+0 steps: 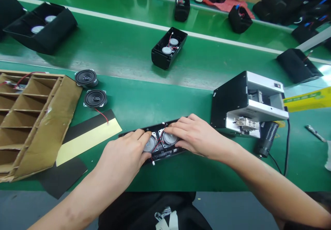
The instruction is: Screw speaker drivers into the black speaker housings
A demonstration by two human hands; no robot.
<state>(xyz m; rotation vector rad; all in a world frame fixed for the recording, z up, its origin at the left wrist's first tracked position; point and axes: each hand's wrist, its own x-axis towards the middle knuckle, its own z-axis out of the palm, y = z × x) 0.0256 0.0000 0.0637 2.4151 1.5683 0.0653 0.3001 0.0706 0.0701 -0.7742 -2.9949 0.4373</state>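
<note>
A long black panel (pixel 165 154) lies on the green bench in front of me, slightly tilted, its right end higher. Two round speaker drivers (pixel 170 139) sit side by side in it, magnets up, with red and black wires and small white connectors. My left hand (pixel 130 146) grips the left driver (pixel 150 145), fingers on its far side and thumb at its near edge. On the right driver, my right hand (pixel 192 135) has its fingers across the top and its thumb at the near side. Both palms hide the panel's ends.
Left are a divided cardboard box (pixel 49 119), two loose speaker drivers (pixel 95 99) and yellow-and-black strips (pixel 88 142). A black-and-silver machine (pixel 232 102) and a black cylindrical tool (pixel 267 138) stand right. Beyond, several black speaker housings (pixel 169 56) lie along the green belt.
</note>
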